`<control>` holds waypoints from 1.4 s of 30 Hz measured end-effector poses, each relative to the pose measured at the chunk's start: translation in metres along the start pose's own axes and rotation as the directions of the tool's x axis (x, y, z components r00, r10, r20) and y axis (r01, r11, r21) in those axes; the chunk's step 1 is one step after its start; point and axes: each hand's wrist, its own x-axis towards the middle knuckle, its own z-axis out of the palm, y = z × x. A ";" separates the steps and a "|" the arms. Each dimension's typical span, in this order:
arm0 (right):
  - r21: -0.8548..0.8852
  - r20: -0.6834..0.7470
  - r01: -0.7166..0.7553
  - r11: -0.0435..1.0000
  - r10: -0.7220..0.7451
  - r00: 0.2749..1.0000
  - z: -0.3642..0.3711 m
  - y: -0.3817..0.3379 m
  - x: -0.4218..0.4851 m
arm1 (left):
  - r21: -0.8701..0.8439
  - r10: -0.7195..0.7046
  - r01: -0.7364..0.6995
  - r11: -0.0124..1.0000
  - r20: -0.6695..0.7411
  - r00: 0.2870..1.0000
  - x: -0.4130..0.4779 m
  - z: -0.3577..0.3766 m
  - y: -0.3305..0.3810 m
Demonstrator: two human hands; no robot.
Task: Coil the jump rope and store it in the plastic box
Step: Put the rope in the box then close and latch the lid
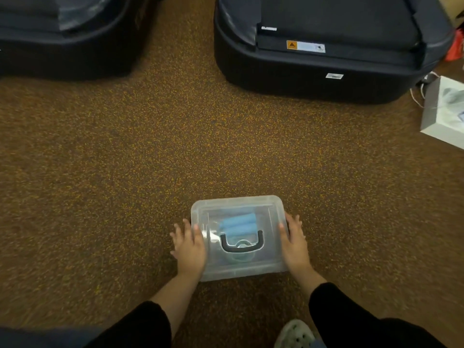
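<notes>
A clear plastic box (266, 262) sits on the speckled brown floor with its lid on and a dark handle (242, 243) lying flat on the lid. Through the lid I see the jump rope's blue handles (238, 223) and a pale coil beneath the dark handle. My left hand (188, 243) lies flat against the box's left side, fingers spread. My right hand (293, 242) presses against its right side. Both hands touch the box at its sides.
Two large dark blue machine bases stand at the back, one at left (62, 38) and one at right (326, 51). A white open carton (444, 114) with cables lies at the right edge. A pale shoe (295, 334) shows at the bottom.
</notes>
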 end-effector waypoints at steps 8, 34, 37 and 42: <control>0.025 0.013 0.007 1.000 -0.007 1.000 0.000 0.002 -0.006 | -0.054 0.018 -0.013 0.998 0.107 0.994 0.006 0.009 -0.019; 0.425 0.264 -0.479 0.768 0.401 0.877 -0.016 0.003 0.020 | -0.350 -0.206 0.325 0.878 0.336 0.919 0.026 -0.016 0.002; 0.446 0.184 -0.414 0.793 0.372 0.910 -0.008 -0.004 0.018 | -0.317 -0.198 0.284 0.905 0.276 0.941 0.031 -0.015 0.012; 0.486 0.051 -0.376 0.789 0.404 0.914 0.004 -0.010 0.014 | -0.139 -0.138 0.154 0.978 0.113 0.984 0.033 -0.010 0.025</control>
